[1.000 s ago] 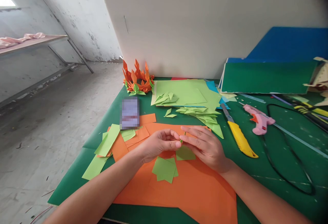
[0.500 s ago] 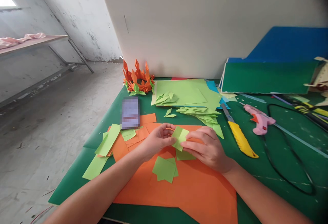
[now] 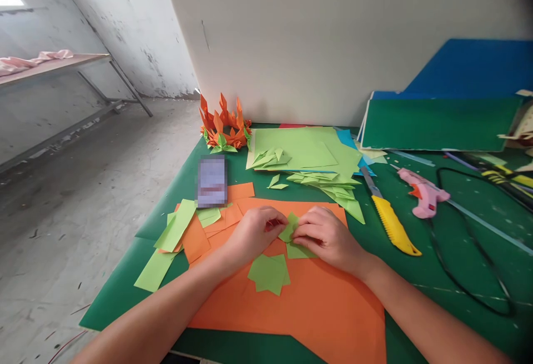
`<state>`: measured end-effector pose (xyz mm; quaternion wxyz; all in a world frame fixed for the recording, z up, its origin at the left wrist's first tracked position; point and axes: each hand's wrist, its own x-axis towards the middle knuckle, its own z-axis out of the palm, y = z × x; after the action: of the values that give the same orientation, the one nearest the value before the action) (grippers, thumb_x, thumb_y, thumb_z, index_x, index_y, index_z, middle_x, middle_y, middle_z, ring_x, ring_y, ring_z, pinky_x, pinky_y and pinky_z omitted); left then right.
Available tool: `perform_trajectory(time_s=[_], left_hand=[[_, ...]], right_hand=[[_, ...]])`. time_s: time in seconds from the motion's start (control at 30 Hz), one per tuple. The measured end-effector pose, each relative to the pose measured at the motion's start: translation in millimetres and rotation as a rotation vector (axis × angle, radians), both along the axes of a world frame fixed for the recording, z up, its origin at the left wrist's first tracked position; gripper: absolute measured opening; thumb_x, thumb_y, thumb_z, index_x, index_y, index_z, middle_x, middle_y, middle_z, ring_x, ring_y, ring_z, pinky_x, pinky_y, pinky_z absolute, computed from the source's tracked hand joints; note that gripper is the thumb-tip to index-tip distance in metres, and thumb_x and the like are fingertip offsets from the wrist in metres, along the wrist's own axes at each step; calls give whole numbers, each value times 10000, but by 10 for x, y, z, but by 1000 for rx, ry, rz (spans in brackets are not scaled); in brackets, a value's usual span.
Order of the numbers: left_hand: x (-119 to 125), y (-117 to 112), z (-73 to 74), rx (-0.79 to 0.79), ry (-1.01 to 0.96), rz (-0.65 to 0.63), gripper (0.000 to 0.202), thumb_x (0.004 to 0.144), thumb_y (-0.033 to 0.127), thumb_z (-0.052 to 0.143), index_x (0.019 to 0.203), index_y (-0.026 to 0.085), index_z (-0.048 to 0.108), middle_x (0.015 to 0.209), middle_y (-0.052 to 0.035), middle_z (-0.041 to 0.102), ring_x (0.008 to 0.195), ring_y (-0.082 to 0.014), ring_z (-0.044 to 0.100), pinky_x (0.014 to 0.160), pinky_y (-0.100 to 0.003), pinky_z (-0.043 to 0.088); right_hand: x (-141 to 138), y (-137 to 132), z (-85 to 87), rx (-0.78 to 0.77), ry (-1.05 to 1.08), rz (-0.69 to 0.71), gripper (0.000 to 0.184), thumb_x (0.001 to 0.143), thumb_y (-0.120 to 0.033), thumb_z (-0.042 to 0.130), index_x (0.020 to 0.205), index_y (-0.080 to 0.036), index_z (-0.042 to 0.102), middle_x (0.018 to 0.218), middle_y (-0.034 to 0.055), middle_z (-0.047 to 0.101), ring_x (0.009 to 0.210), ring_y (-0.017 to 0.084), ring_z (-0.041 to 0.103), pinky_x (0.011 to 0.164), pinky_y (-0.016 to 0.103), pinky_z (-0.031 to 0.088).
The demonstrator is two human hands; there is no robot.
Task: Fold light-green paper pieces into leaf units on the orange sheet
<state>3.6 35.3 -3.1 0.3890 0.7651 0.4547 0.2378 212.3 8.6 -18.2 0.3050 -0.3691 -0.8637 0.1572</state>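
My left hand (image 3: pixel 259 232) and my right hand (image 3: pixel 332 238) meet over a large orange paper sheet (image 3: pixel 325 308). Between them is a small square of green paper (image 3: pixel 288 231), pinched at its left side by my left fingers and at its right side by my right fingers. The fingers cover much of it, and a crease is hard to make out. Under my right hand lies another green square (image 3: pixel 300 251), partly covered. Nearer to me, a few overlapping green squares (image 3: pixel 268 274) rest on the orange sheet.
Left are green strips (image 3: pixel 155 271), orange pieces (image 3: pixel 195 242) and a blurred phone (image 3: pixel 212 182). Behind stand an orange paper crown (image 3: pixel 225 125), green sheets (image 3: pixel 300 145) and folded green leaves (image 3: pixel 328 183). Right lie a yellow craft knife (image 3: pixel 391 222) and a pink glue gun (image 3: pixel 425 192) with its cord.
The green square has come down closer to the orange sheet and shows less between my fingers. Both hands have turned slightly inward and closed more over it.
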Motion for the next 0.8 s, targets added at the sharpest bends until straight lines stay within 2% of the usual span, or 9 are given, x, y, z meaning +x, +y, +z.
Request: perform_trajectory(time_s=[0.17, 0.43, 0.8], left_hand=[[10, -8, -19, 42, 3, -33, 134, 803, 111, 547, 825, 171, 664, 855, -22, 665, 736, -127, 582, 668, -228, 477], [16, -20, -27, 27, 8, -41, 163, 777, 97, 569, 879, 162, 678, 873, -34, 649, 723, -123, 582, 669, -227, 493], [22, -28, -27, -16, 7, -44, 151, 781, 141, 610, 919, 168, 666, 903, -26, 633, 720, -112, 583, 665, -220, 502]], right_hand=[[-23, 5, 15, -74, -13, -2, 152, 937, -249, 558, 837, -209, 665, 801, 41, 646, 805, 184, 534, 717, 328, 444], [-61, 40, 10, -260, 15, -97, 122, 881, -222, 625, 768, -198, 583, 758, 19, 585, 767, 182, 499, 656, 302, 421], [-110, 36, -1, -296, 29, -141, 140, 833, -155, 630, 726, -201, 552, 732, 9, 563, 749, 180, 488, 640, 291, 396]])
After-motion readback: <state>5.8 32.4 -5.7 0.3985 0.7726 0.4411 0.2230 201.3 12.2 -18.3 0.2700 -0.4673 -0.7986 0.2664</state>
